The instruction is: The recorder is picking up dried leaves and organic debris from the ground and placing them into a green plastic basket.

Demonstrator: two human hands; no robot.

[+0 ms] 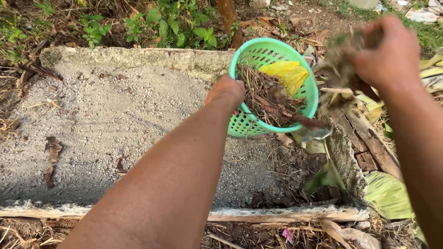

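- Left hand (226,92): closed on the near rim of a round mint-green perforated plastic basket (249,125), holding it tipped, mouth turned up and toward the right.
- Right hand (390,53): fingers clenched around a blurred clump of dry leaves and stringy plant debris (339,64), raised above and to the right of the basket's mouth, apart from the rim.
- Inside the basket: a heap of brown twigs and dead leaves (270,99), with a crumpled yellow leaf (288,74) lying against the far wall.
- Key relation: basket opening down and to the left of the held clump; left hand touching the basket, right hand nearby but clear of it.
- Long twigs in the heap running from upper left to lower right, one dark end poking past the rim at lower right.
- Below: a grey gravelly concrete slab (106,124) with a raised pale edge; more leaf litter (295,184) piled in its right corner, directly beneath the basket.
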